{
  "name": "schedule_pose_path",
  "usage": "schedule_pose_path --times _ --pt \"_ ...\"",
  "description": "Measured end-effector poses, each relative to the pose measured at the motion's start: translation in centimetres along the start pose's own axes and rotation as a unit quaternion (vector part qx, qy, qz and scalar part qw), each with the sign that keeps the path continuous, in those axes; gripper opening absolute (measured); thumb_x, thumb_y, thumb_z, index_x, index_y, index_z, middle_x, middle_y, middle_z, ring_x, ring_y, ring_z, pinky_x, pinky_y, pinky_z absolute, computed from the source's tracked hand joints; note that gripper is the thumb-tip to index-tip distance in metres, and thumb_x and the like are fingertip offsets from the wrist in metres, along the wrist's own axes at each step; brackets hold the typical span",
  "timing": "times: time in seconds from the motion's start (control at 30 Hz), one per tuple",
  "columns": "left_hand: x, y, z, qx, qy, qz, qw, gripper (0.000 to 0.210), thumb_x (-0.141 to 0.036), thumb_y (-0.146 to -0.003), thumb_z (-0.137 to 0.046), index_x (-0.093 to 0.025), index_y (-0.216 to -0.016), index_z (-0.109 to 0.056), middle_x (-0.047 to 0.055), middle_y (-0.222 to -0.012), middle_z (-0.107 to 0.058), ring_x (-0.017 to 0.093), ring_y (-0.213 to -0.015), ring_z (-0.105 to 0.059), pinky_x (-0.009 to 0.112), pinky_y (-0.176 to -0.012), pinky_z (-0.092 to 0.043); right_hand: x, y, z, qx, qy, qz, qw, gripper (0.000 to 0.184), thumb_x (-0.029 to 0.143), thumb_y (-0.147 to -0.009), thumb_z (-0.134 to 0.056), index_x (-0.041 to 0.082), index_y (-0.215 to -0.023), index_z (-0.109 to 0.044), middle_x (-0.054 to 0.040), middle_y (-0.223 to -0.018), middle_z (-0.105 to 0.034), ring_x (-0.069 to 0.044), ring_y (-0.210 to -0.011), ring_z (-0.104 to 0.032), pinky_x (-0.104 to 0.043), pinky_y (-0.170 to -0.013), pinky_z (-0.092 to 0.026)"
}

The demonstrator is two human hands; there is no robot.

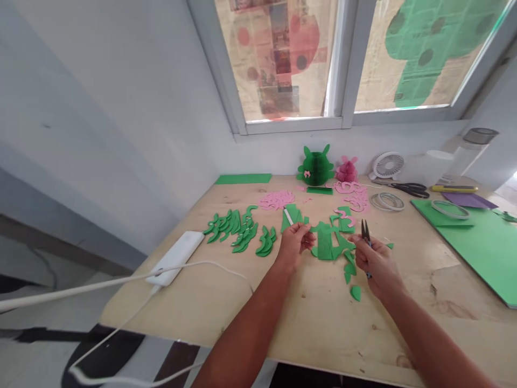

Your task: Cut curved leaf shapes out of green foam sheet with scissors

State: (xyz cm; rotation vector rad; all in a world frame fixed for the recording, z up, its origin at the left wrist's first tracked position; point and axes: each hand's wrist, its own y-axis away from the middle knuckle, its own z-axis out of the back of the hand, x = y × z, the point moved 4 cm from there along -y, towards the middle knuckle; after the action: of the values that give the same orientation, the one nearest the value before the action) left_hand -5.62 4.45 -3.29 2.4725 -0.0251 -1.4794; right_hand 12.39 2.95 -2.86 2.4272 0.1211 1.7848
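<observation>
My right hand [375, 261] is closed around a small pair of scissors [365, 230], their dark blades pointing away from me. Its fingertips come close to several green paper scraps [343, 243]. My left hand [295, 241] has its fingers curled in a pinch; whatever lies between them is too small to make out. Just beyond it a white pen [288, 216] rests on a green paper piece [297, 213]. Between both hands lies a green paper rectangle [325, 242]. Piles of green leaf-shaped cutouts [244, 235] sit to the left.
Pink paper cutouts [277, 200] lie farther back, before a green honeycomb paper figure [317, 167] and a pink one [346, 170]. Tape rolls [388, 201], black-handled scissors [412, 188] and green sheets [488, 253] are at right. A white power bank [177, 256] with cables sits left.
</observation>
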Motion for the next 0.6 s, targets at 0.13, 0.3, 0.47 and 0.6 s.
schedule_pose_path --times 0.13,0.3,0.47,0.6 --pt "-0.5 -0.1 0.6 -0.041 0.012 0.009 0.999 0.026 -0.032 -0.058 -0.072 -0.016 -0.061 -0.052 0.000 -0.050 -0.061 0.007 -0.039 -0.050 0.019 -0.040 -0.035 0.0 0.0 0.0 -0.008 -0.001 0.008 1.000 0.035 0.043 -0.061 -0.075 0.015 -0.073 -0.058 0.0109 -0.048 -0.022 -0.004 -0.039 -0.016 -0.020 -0.036 -0.009" --pt "-0.8 2.0 2.8 -0.092 0.007 0.009 0.996 0.024 -0.030 -0.062 -0.072 -0.015 -0.066 -0.055 0.003 -0.058 -0.066 0.009 -0.043 -0.055 0.019 -0.042 -0.041 -0.1 -0.1 0.1 -0.017 -0.010 0.013 1.000 0.034 0.042 -0.061 -0.075 0.015 -0.072 -0.058 0.0107 -0.047 -0.024 -0.004 -0.039 -0.017 -0.020 -0.036 -0.009" --pt "-0.7 4.9 7.0 -0.190 0.053 0.004 0.980 0.021 -0.026 -0.065 -0.072 -0.015 -0.069 -0.054 0.004 -0.063 -0.068 0.011 -0.048 -0.060 0.019 -0.045 -0.046 0.0 0.2 -0.2 -0.014 -0.005 0.024 1.000 0.032 0.040 -0.062 -0.074 0.014 -0.073 -0.059 0.0102 -0.047 -0.025 -0.004 -0.039 -0.017 -0.021 -0.036 -0.009" --pt "-1.3 5.5 8.5 -0.244 0.108 -0.010 0.964 0.012 -0.018 -0.072 -0.066 -0.015 -0.072 -0.054 0.004 -0.067 -0.068 0.011 -0.053 -0.063 0.020 -0.050 -0.049 0.0 0.2 -0.3 -0.015 -0.006 0.033 0.999 0.031 0.041 -0.062 -0.074 0.016 -0.069 -0.056 0.0103 -0.046 -0.025 -0.004 -0.039 -0.018 -0.021 -0.036 -0.010"
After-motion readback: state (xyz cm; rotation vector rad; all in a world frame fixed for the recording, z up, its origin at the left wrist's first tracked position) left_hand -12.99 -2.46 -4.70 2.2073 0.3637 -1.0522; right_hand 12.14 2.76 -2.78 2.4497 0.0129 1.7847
